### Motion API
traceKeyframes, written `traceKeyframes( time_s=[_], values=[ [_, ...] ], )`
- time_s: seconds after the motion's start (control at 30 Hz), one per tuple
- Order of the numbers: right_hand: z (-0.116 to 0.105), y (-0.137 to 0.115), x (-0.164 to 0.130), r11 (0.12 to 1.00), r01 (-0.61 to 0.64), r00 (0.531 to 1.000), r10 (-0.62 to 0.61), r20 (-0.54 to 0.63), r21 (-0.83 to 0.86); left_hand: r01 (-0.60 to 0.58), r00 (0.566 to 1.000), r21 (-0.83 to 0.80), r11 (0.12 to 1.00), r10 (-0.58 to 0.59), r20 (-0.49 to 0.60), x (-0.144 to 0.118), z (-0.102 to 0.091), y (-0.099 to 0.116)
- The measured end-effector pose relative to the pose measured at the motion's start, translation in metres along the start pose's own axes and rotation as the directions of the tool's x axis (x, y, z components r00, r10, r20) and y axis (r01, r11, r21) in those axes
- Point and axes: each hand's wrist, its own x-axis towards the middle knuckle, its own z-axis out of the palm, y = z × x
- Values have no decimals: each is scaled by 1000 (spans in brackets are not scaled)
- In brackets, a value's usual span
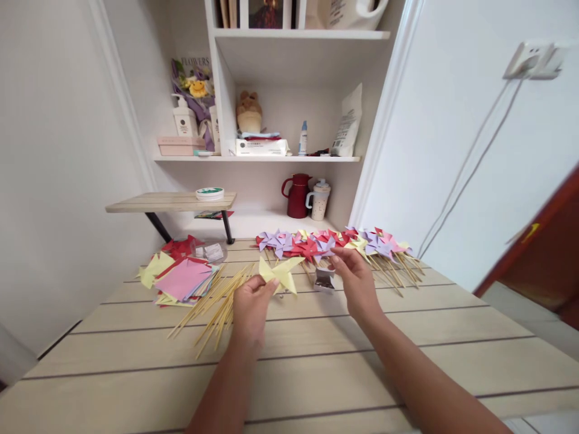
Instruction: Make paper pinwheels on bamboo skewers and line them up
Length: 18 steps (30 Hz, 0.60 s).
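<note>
- Head view: left hand [250, 306] pinches a yellow pinwheel [281, 275] above the table [316, 367];
- right hand [356, 286] hovers beside a small open box [324, 283]; whether it grips anything, I cannot tell;
- thin sticks [223, 308] lie left of the pinwheel.

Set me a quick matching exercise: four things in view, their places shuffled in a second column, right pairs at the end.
Things:
1. Pale yellow paper pinwheel
2. Small open cardboard box
3. Dark red handled jug
4. Round white container with green top

Places:
A. On the low wooden stand with black legs
B. Pinched in the left hand
C. Beside the speckled beige lidded cup
D. On the pale slatted wooden table, near the right hand

Pairs: 1-B, 2-D, 3-C, 4-A
</note>
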Motion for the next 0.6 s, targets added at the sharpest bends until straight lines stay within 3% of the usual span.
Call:
traceKeyframes(
  time_s=[0.1,0.17,0.3,0.47,0.6],
  values=[
    [-4,-10,3,992,-122,989,124,77,-38,-33,998,99,995,37,-42,1,0,-2],
    [-4,-19,0,973,-213,939,229,258,-89,-47,998,110,993,52,-42,3,2,-1],
    [3,-34,-9,972,-225,861,232,453,-70,-20,1000,76,997,21,-14,13,7,6],
    [23,-34,-4,945,-325,835,265,481,42,58,997,60,997,-61,53,24,12,11],
    [39,-30,-1,913,-405,757,304,579,50,98,984,83,992,-109,141,21,15,8]
  ],
)
